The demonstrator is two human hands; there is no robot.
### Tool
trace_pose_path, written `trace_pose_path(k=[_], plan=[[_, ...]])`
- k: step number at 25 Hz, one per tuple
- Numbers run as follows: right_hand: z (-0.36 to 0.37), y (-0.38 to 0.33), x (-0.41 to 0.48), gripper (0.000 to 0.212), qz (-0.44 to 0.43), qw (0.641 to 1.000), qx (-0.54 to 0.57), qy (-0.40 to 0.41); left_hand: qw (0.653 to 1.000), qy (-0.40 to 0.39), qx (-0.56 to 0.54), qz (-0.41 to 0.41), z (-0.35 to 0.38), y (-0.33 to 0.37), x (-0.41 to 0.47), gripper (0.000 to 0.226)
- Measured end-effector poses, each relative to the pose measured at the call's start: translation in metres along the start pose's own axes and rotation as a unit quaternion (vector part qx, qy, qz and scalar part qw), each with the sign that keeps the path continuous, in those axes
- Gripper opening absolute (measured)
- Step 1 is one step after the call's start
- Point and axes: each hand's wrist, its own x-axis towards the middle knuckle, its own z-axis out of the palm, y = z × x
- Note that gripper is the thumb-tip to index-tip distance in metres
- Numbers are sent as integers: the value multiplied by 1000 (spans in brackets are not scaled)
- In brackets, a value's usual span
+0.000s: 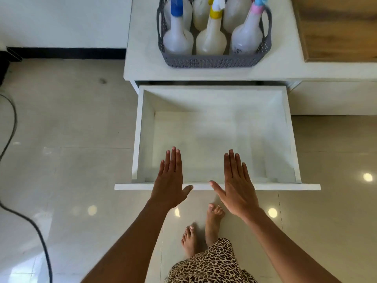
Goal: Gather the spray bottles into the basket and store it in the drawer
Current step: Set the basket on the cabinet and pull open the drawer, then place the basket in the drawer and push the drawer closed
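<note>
Above, lattice-walled grey basket (212, 62), smooth rectangular drawer (216, 129).

No text, brand or number can be read in this view. The only writing is on the bottle (246, 37) with the pink collar, at the upper middle of the frame. It has a few lines of small dark print low on its side, just above the wall of the basket (210, 62). The letters are too small and too blurred to make out.
</note>
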Motion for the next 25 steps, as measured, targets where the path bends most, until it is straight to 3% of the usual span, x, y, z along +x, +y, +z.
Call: trace_pose_path(k=[6,10,13,16,22,25], plan=[[-121,-9,86,73,8,981,47,189,991,102,-75,-34,-116,-3,69,86],[-188,16,176,66,71,951,152,260,968,157,-183,-62,-187,-4,145,76],[-221,42,234,58,114,928,252,250,944,180,-244,-134,-222,-11,201,61],[-240,70,283,54,129,927,274,221,896,207,-340,-196,-246,-19,248,30],[-252,104,357,52,181,908,346,151,864,208,-396,-231,-263,-24,324,27],[-247,111,375,37,194,887,398,128,845,196,-443,-227,-263,-29,344,17]])
